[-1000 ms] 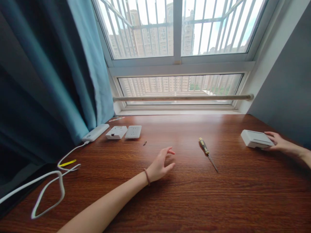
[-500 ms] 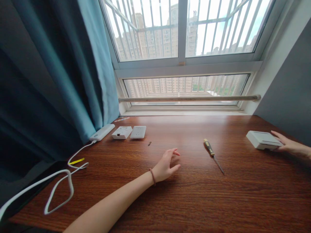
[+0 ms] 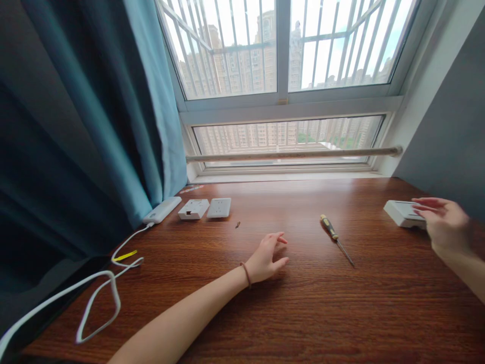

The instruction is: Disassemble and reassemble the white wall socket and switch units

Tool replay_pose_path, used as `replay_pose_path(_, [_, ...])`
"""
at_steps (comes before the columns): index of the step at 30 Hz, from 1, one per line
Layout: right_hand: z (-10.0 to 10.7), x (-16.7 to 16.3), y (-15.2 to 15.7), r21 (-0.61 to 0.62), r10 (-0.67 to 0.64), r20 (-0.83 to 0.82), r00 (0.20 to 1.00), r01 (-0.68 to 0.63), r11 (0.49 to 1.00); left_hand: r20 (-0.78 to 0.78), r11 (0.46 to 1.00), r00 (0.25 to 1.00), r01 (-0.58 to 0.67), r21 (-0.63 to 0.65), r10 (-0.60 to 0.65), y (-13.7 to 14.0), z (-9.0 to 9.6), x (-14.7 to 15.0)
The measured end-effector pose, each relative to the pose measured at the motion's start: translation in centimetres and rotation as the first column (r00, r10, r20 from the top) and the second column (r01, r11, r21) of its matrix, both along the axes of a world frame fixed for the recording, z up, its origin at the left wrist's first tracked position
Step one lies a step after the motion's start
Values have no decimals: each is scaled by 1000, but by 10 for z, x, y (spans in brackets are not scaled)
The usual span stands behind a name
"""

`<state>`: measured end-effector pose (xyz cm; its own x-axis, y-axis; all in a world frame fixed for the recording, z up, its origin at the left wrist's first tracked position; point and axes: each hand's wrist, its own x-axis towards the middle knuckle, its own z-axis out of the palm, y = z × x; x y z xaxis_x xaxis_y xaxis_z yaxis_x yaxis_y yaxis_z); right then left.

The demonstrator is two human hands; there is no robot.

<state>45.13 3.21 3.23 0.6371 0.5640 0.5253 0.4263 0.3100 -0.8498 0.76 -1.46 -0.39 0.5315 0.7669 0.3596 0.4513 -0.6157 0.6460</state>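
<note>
My left hand (image 3: 267,258) rests on the wooden table (image 3: 310,318), fingers loosely spread and nothing in them. A thin brown band (image 3: 246,274) circles that wrist. At the far right, my right hand (image 3: 447,220) is slightly blurred, its fingers stretched out over the near end of a white plastic box (image 3: 403,214). Whether the fingertips touch the box I cannot tell; part of it is hidden behind them. Between the two hands lies a screwdriver (image 3: 336,238) with a yellow and dark handle, its shaft pointing towards me.
On the left stand a white socket plate (image 3: 219,208), a white mounting box (image 3: 193,209) and a white power strip-like block (image 3: 162,210) with a looping cable (image 3: 118,303). Small screws (image 3: 237,225) lie near the plate. A yellow strip (image 3: 126,256) is by the cable. A blue curtain (image 3: 166,111) hangs beside the window.
My right hand has let go of the white box and lifted up over its near end. The box stays on the table. My left hand keeps its pose; the view has shifted slightly.
</note>
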Motion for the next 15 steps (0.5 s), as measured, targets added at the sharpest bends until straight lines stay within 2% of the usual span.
replay_pose_path(1, [4, -38, -9, 12, 164, 26, 986, -164, 986, 4, 1000, 1000, 0, 0, 0, 0, 0, 0])
replay_pose_path(3, [5, -113, -26, -122, 392, 107, 914, -380, 917, 14, 1000, 1000, -1, 2, 1, -1, 0, 0])
replay_pose_path(5, [-1, -179, -39, -225, 542, 131, 830, -508, 831, 26, 1000, 1000, -2, 7, 1, -3, 2, 0])
replay_pose_path(8, [-16, -248, -45, -263, 695, 226, 682, -644, 718, 35, 1000, 999, 11, 24, -12, -5, 5, 1])
replay_pose_path(11, [-31, -281, -44, -275, 733, 239, 637, -680, 680, 49, 999, 999, 20, 36, -21, -6, 8, 3])
replay_pose_path(15, [-42, -284, -46, -294, 761, 256, 596, -702, 648, 27, 999, 999, 45, 19, -46, -6, 9, 5])
